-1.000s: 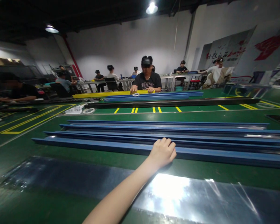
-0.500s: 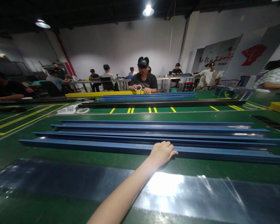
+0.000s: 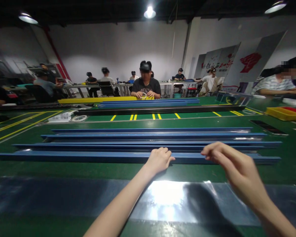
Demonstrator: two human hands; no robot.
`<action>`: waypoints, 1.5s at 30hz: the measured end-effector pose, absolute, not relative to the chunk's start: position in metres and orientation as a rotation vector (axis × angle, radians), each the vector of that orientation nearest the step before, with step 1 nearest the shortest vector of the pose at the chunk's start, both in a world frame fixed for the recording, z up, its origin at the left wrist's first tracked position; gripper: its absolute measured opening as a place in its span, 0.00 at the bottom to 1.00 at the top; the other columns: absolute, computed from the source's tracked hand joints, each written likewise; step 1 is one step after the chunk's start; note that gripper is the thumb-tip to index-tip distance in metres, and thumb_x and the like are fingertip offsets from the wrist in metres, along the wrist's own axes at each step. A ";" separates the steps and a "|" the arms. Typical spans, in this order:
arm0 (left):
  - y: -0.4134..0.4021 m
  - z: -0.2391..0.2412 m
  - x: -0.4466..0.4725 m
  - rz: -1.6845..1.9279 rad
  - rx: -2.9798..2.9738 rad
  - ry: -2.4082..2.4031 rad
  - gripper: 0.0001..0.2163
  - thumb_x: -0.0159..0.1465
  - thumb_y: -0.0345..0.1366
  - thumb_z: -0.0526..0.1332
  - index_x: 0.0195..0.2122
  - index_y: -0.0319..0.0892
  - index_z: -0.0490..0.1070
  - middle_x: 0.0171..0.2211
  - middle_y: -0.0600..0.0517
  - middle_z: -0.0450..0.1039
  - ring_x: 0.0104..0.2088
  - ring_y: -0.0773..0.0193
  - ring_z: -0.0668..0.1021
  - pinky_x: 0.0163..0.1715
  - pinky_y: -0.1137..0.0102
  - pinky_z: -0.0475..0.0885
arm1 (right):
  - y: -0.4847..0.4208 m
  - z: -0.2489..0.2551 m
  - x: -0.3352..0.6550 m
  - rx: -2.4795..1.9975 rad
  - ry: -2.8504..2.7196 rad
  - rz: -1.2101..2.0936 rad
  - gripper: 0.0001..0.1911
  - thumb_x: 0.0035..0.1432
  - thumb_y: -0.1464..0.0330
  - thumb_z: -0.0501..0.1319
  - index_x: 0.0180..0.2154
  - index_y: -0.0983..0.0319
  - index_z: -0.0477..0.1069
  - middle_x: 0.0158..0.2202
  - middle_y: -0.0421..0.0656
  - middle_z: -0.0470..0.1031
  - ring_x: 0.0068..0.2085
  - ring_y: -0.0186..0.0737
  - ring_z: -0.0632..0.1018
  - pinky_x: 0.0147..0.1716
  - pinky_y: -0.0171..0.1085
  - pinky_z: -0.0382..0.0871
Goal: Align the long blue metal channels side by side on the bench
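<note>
Several long blue channel strips (image 3: 88,156) lie side by side across the green table. My left hand (image 3: 159,159) is closed over the edge of the nearest strip near its middle, with the thumb out to the right. To its right, my right hand (image 3: 233,164) is above the same strip's right part. Its fingers are bent and drawn together at the tips; whether anything sits between them is hidden. In front of both wrists lies a flat, shiny clear sheet (image 3: 88,197), with a dark shadow on it.
Beyond the strips are a phone (image 3: 268,127), a black bar (image 3: 158,109), more blue strips (image 3: 148,103) and a tape roll (image 3: 79,118). A yellow tray (image 3: 283,113) stands at the right. Across the table a person (image 3: 146,86) holds a white ring.
My right hand has come into view from the right, over the strips. My left hand stays on the nearest strip. The view has turned slightly to the right.
</note>
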State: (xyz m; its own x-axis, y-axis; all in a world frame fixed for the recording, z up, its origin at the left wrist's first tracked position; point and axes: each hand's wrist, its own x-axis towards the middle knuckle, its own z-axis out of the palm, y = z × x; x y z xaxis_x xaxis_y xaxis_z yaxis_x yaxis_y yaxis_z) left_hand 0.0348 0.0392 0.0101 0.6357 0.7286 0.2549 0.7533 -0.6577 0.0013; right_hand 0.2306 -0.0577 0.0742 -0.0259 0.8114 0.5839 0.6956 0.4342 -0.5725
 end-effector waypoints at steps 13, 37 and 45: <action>0.035 0.014 -0.024 -0.244 -2.599 -1.466 0.13 0.63 0.42 0.49 0.31 0.41 0.68 0.31 0.51 0.71 0.35 0.61 0.73 0.30 0.70 0.66 | 0.022 0.009 0.279 -1.583 -2.259 0.177 0.15 0.53 0.55 0.53 0.32 0.60 0.68 0.35 0.45 0.74 0.38 0.44 0.73 0.38 0.40 0.62; 0.029 0.011 0.013 -0.319 -2.680 -1.300 0.09 0.61 0.43 0.54 0.35 0.42 0.64 0.35 0.52 0.68 0.38 0.63 0.70 0.36 0.70 0.66 | 0.027 0.021 0.217 -1.666 -2.449 -0.058 0.08 0.51 0.67 0.53 0.23 0.62 0.65 0.27 0.44 0.72 0.29 0.37 0.71 0.25 0.33 0.51; 0.021 0.010 -0.001 -0.286 -2.672 -1.374 0.04 0.62 0.36 0.53 0.34 0.42 0.64 0.35 0.51 0.67 0.38 0.62 0.69 0.34 0.70 0.66 | 0.024 0.017 0.199 -1.527 -2.495 -0.053 0.08 0.49 0.65 0.54 0.22 0.62 0.64 0.24 0.43 0.71 0.27 0.37 0.71 0.25 0.34 0.50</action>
State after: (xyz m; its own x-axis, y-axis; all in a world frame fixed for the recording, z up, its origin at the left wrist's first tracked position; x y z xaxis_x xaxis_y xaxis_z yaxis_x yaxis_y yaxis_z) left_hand -0.0010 0.0208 0.0104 0.5691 0.7914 0.2231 0.8147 -0.5793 -0.0234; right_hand 0.1991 0.0243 0.0175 -0.4385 0.8759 0.2013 0.8837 0.4611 -0.0809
